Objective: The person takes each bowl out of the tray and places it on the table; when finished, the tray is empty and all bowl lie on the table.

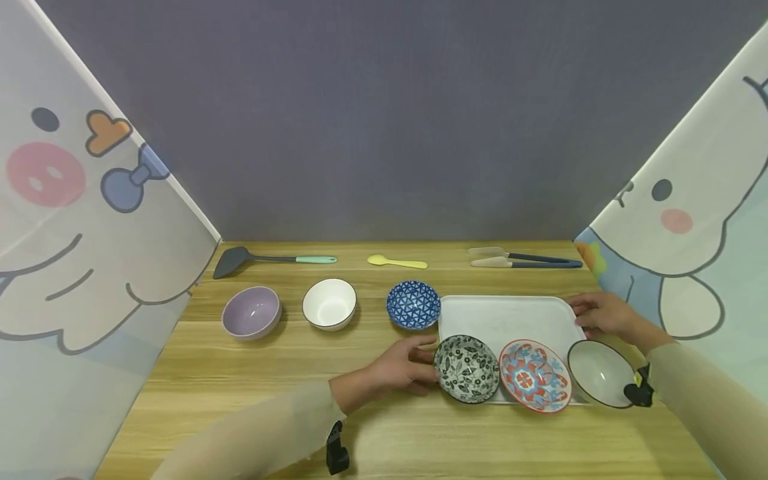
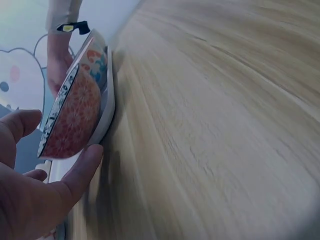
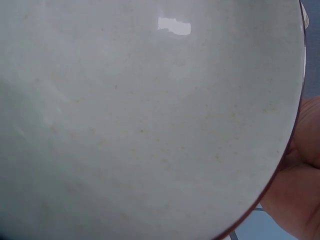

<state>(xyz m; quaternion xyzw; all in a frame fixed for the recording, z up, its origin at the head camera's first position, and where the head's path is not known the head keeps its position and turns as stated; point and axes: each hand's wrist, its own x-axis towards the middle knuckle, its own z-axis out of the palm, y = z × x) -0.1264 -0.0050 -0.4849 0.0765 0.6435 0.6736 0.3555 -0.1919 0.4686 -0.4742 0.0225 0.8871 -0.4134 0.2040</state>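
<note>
A white rectangular tray (image 1: 510,320) lies on the wooden table. Along its front side stand a black-and-white leaf-patterned bowl (image 1: 467,370), a red-and-blue flowered bowl (image 1: 536,375) and a white bowl with a dark rim (image 1: 602,375). My left hand (image 1: 405,367) is at the tray's left end, beside the leaf-patterned bowl. In the left wrist view its fingers (image 2: 82,167) are spread near that bowl's red outer side (image 2: 75,117) and the tray edge. At the tray's right end, my right hand (image 1: 609,315) touches the rim; the white bowl hides much of it in the right wrist view.
Left of the tray stand a blue triangle-patterned bowl (image 1: 413,305), a white bowl (image 1: 329,305) and a purple bowl (image 1: 252,313). Behind lie a spatula (image 1: 270,259), a yellow spoon (image 1: 396,262) and tongs (image 1: 525,260). A grey wall (image 1: 384,120) and printed side panels surround the table.
</note>
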